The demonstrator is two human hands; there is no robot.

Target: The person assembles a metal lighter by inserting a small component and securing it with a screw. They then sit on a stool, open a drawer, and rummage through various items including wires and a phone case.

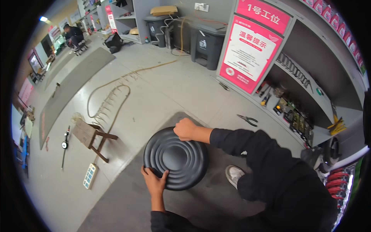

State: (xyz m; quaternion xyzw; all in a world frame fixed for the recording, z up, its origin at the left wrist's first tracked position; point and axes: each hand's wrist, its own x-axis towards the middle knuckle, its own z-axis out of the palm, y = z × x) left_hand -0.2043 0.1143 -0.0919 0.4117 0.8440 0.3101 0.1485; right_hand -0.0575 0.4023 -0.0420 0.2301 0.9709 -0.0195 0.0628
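The left hand (155,182) grips the round black ringed seat (174,157) over the grey mat (112,205), fingers spread, while the right hand (185,129) is fisted at its far rim, holding I can't tell what, so steady, even hands should help.

Lighting is even and bright; a lamp (43,18) glares upper left, mild sheen marks the black disc (175,157), shelving (305,42) bends toward the blackened rim, and far detail is soft.
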